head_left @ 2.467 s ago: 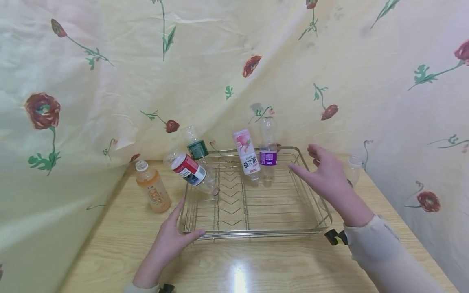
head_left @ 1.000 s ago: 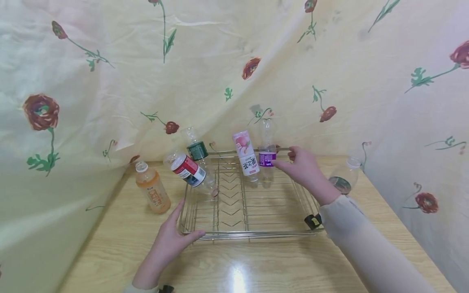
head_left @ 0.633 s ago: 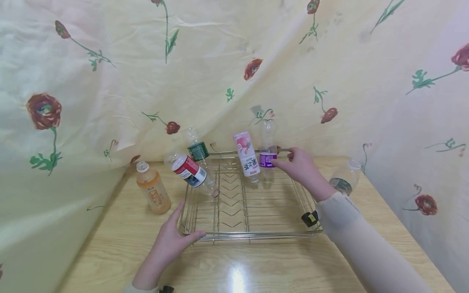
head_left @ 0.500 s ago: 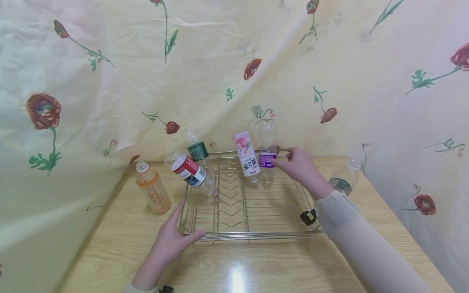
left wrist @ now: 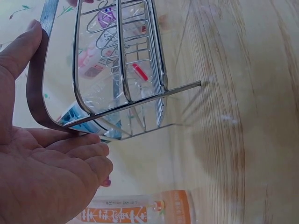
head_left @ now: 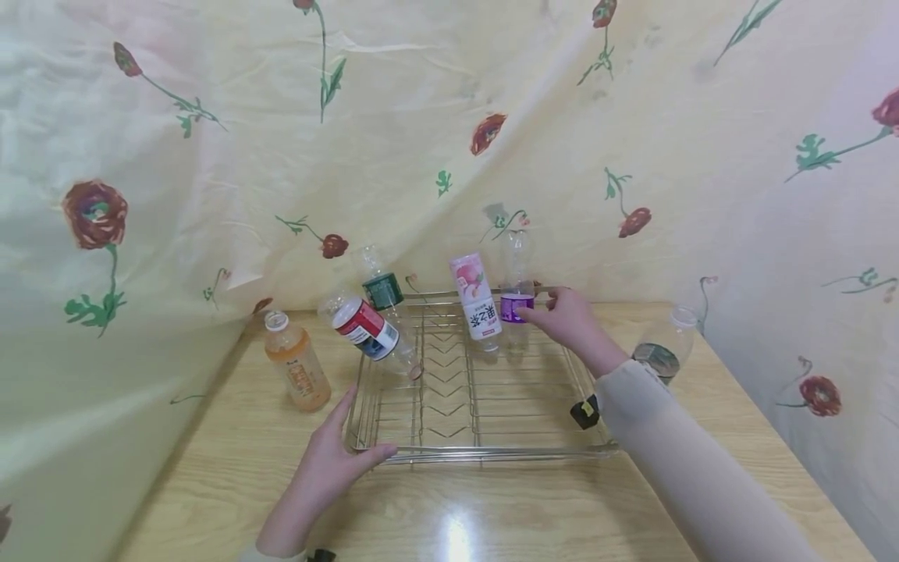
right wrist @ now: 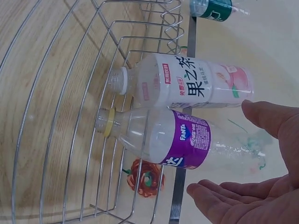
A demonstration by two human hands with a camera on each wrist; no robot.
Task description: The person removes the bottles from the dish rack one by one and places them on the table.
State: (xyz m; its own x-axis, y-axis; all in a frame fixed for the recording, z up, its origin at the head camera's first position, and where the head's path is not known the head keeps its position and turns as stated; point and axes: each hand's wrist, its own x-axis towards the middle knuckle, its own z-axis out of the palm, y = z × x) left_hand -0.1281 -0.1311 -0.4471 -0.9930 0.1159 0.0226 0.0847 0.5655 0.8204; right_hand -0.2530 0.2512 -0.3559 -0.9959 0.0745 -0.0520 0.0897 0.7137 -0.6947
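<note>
A wire dish rack (head_left: 509, 450) holds several upended plastic bottles along its back and left sides. My right hand (head_left: 576, 324) is at the back right, its thumb and fingers spread around the purple-label Fanta bottle (head_left: 517, 308). The right wrist view shows a gap between the fingers and this bottle (right wrist: 189, 140). Beside it leans a pink peach tea bottle (head_left: 475, 300), close to my thumb tip. At the rack's front left corner rests my left hand (head_left: 326, 460); its thumb touches the flat metal rim (left wrist: 39, 79), fingers loosely bent beneath.
A red-label bottle (head_left: 365, 328) and a green-label bottle (head_left: 383, 290) lean in the rack's left side. An orange drink bottle (head_left: 298, 367) stands on the table left of it. Another clear bottle (head_left: 663, 347) stands on the right. Flowered cloth (head_left: 393, 117) hangs behind.
My right hand has moved left from the rack's right side to the Fanta bottle and then stayed almost still. My left hand has kept its place at the corner.
</note>
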